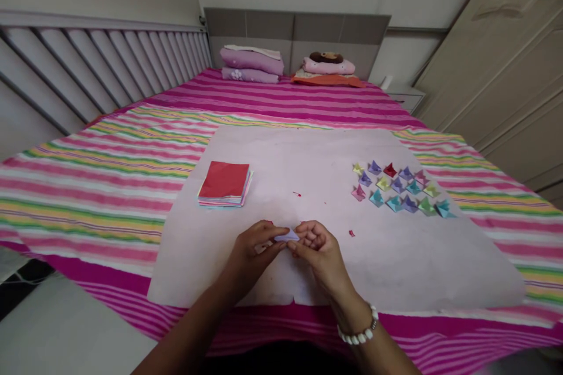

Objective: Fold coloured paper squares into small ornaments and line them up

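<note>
A small piece of folded lavender origami paper (pixel 287 236) is held between my two hands, over the near middle of the white sheet (pixel 281 158). My left hand (pixel 256 246) pinches its left side between thumb and fingers. On the right side, my right hand (pixel 317 249) grips it with thumb and forefinger, the other fingers curled. To the left lies a stack of square coloured papers (pixel 224 181), a red one on top. Several folded paper figures (pixel 397 185) in yellow, purple, red, pink, blue and green stand in rows at the right.
Small red scraps (pixel 351 233) lie on the white sheet, which covers part of a striped bedspread (pixel 109 187). At the far end are folded purple bedding (pixel 251 63) and a pink pile (pixel 329 66) before the headboard (pixel 292 29). A slatted rail (pixel 109 64) runs along the left.
</note>
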{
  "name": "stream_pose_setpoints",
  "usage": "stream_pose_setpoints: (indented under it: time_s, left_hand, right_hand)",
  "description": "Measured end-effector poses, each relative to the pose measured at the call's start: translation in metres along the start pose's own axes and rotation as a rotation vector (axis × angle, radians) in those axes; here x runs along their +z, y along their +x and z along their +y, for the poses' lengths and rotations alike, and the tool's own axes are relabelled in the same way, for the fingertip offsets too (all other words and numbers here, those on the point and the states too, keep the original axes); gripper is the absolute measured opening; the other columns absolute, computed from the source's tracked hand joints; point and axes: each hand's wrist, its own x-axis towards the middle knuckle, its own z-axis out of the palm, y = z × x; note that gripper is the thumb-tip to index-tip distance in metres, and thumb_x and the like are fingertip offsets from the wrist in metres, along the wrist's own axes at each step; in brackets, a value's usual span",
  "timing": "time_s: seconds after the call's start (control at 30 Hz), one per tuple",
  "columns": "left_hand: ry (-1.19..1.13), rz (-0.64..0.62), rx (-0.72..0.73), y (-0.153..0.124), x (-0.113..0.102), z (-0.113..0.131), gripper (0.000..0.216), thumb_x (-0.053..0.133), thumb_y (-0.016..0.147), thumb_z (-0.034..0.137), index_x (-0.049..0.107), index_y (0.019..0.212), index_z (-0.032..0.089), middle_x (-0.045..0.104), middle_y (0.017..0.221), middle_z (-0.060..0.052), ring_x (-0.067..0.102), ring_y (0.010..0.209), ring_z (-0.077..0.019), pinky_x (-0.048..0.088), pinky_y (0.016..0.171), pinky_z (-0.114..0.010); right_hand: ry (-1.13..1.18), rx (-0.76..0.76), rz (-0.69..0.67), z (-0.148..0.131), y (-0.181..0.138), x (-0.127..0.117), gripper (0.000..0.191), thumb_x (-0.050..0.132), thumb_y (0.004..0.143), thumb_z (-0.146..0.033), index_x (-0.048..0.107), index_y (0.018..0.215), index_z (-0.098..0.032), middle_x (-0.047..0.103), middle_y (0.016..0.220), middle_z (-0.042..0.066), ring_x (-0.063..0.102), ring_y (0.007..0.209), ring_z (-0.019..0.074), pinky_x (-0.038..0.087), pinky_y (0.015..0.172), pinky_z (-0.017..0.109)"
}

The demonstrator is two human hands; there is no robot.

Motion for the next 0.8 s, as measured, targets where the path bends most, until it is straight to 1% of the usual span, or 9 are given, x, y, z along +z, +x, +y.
stream_pose_setpoints:
  time_s: [0.1, 0.2, 0.33, 0.43, 0.53, 0.67, 0.73, 0.8]
  left_hand:
    - [0.022, 0.018, -0.046, -0.0004, -0.0008, 0.0013, 0.02, 0.07, 0.078, 0.025, 0.075, 0.098, 0.025, 0.068, 0.085, -0.004, 0.063, 0.081, -0.0179, 0.05, 0.072, -0.029]
    - [0.062, 0.011, -0.054, -0.001, -0.0019, 0.0023, 0.018, 0.069, 0.079, 0.026, 0.075, 0.096, 0.025, 0.068, 0.081, -0.003, 0.063, 0.077, -0.0177, 0.049, 0.071, -0.029]
    - [0.107, -0.022, -0.056, -0.0013, -0.0036, 0.0025, 0.013, 0.067, 0.081, 0.026, 0.075, 0.091, 0.024, 0.069, 0.082, -0.003, 0.062, 0.078, -0.0182, 0.047, 0.071, -0.029]
    - [0.124, -0.04, -0.055, -0.0014, -0.0034, 0.0003, 0.013, 0.065, 0.082, 0.027, 0.075, 0.09, 0.025, 0.067, 0.082, -0.003, 0.061, 0.078, -0.0181, 0.046, 0.072, -0.029]
    - [0.107, -0.03, -0.061, -0.0019, -0.0015, -0.0033, 0.014, 0.063, 0.083, 0.027, 0.074, 0.092, 0.025, 0.063, 0.083, -0.003, 0.059, 0.079, -0.0175, 0.046, 0.072, -0.029]
    - [0.083, -0.041, -0.083, -0.0028, 0.0007, -0.0043, 0.013, 0.06, 0.085, 0.027, 0.071, 0.088, 0.022, 0.062, 0.087, -0.003, 0.059, 0.082, -0.0178, 0.046, 0.071, -0.029]
    - [0.112, -0.052, -0.099, -0.0036, 0.0011, -0.0024, 0.014, 0.058, 0.086, 0.028, 0.069, 0.086, 0.021, 0.063, 0.084, -0.003, 0.059, 0.079, -0.0178, 0.044, 0.07, -0.029]
    - [0.148, -0.044, -0.117, -0.0046, 0.0013, 0.0003, 0.015, 0.055, 0.087, 0.028, 0.067, 0.084, 0.02, 0.064, 0.08, -0.002, 0.058, 0.076, -0.0175, 0.043, 0.069, -0.029]
  right_hand:
    - [-0.034, -0.038, 0.009, -0.0015, -0.001, 0.0009, 0.039, 0.088, 0.056, -0.027, 0.06, 0.081, -0.021, 0.065, 0.07, -0.003, 0.058, 0.056, 0.0101, 0.046, 0.054, 0.022]
    - [-0.111, -0.078, 0.009, -0.0025, -0.0017, 0.0014, 0.037, 0.088, 0.057, -0.029, 0.059, 0.078, -0.021, 0.062, 0.065, -0.004, 0.056, 0.056, 0.011, 0.046, 0.054, 0.023]
    - [-0.165, -0.114, 0.012, -0.0031, -0.0027, 0.0011, 0.033, 0.086, 0.06, -0.032, 0.061, 0.078, -0.021, 0.061, 0.064, -0.003, 0.056, 0.057, 0.0121, 0.047, 0.055, 0.025]
    - [-0.164, -0.122, 0.017, -0.0029, -0.0034, 0.0012, 0.032, 0.086, 0.061, -0.031, 0.062, 0.08, -0.021, 0.063, 0.066, -0.002, 0.057, 0.057, 0.0125, 0.047, 0.056, 0.026]
    - [-0.153, -0.122, 0.021, -0.0015, -0.0035, 0.0011, 0.031, 0.085, 0.061, -0.029, 0.064, 0.081, -0.021, 0.064, 0.066, -0.002, 0.057, 0.058, 0.0132, 0.048, 0.058, 0.027]
    - [-0.148, -0.089, 0.017, 0.001, -0.0019, -0.0005, 0.033, 0.086, 0.059, -0.029, 0.067, 0.085, -0.021, 0.065, 0.068, -0.001, 0.058, 0.06, 0.0138, 0.047, 0.059, 0.028]
    - [-0.181, -0.076, 0.001, 0.0009, -0.0006, -0.0017, 0.032, 0.085, 0.061, -0.03, 0.069, 0.087, -0.021, 0.064, 0.069, -0.001, 0.057, 0.061, 0.014, 0.047, 0.059, 0.028]
    - [-0.255, -0.108, -0.028, -0.0008, 0.0002, -0.0027, 0.026, 0.083, 0.064, -0.032, 0.072, 0.086, -0.022, 0.064, 0.072, 0.001, 0.055, 0.063, 0.0141, 0.046, 0.059, 0.028]
